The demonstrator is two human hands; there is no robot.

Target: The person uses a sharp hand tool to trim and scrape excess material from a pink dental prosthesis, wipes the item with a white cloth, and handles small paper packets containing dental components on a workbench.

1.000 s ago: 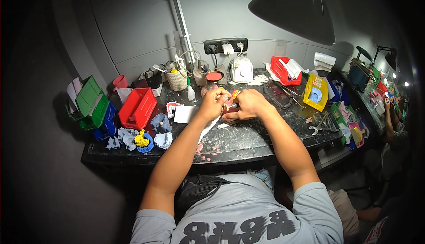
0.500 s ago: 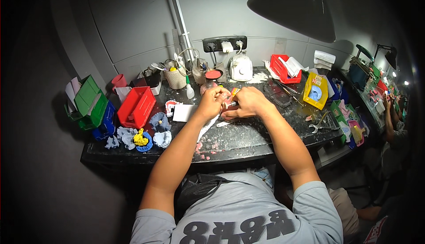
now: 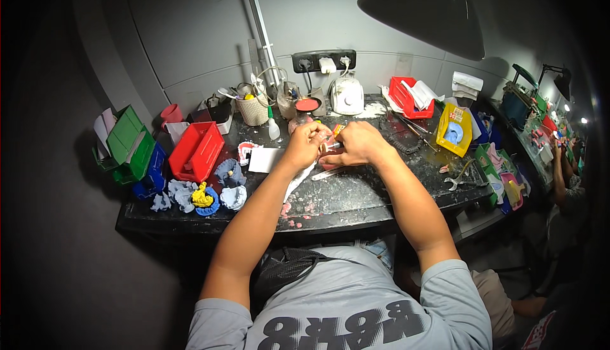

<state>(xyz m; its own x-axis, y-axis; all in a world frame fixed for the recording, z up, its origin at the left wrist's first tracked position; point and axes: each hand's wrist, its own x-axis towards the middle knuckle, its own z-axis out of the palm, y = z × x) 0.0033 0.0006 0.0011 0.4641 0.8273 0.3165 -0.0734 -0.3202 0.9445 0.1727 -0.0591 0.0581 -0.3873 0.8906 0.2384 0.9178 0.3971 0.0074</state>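
Left hand (image 3: 307,145) — pinching small pinkish piece (image 3: 328,141) | right hand (image 3: 361,145) — curled round slim tool (image 3: 333,148) | white pad (image 3: 263,160) just left of both hands

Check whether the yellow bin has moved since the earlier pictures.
No: the yellow bin keeps its place relative to the black socket strip.

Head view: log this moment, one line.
left hand: at small pink piece, grip unclear | right hand: closed around silvery tool, type unclear | left of hands: white rectangular slab, red bin
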